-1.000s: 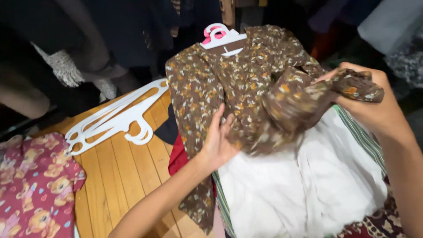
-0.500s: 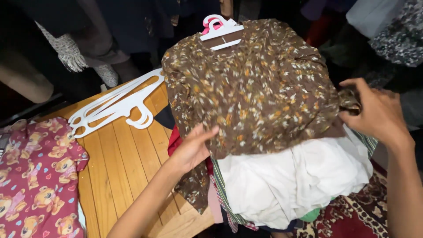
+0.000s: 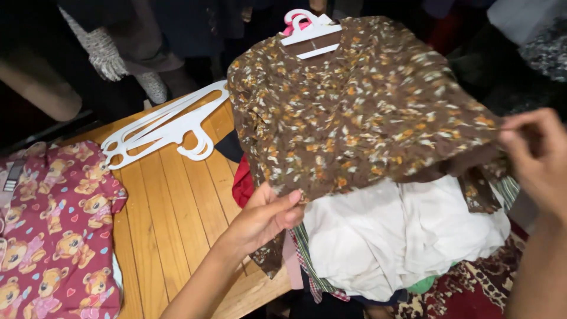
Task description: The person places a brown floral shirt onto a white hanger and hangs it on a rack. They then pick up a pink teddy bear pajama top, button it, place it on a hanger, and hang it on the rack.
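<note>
A brown blouse (image 3: 360,106) with a small orange, cream and green floral print lies spread flat, front up, on top of a pile of clothes at the tabletop's edge. Its neckline points away and sits on a white hanger (image 3: 313,34). Its lower hem is stretched wide, pinched at the near left corner and at the far right corner.

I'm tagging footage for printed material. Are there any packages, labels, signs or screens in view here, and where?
No packages, signs or screens show.
One possible label: a small grey tab at the far left edge, on the maroon bear-print garment lying on the wooden table; narrow, rectangular, too small to make out further.
</note>
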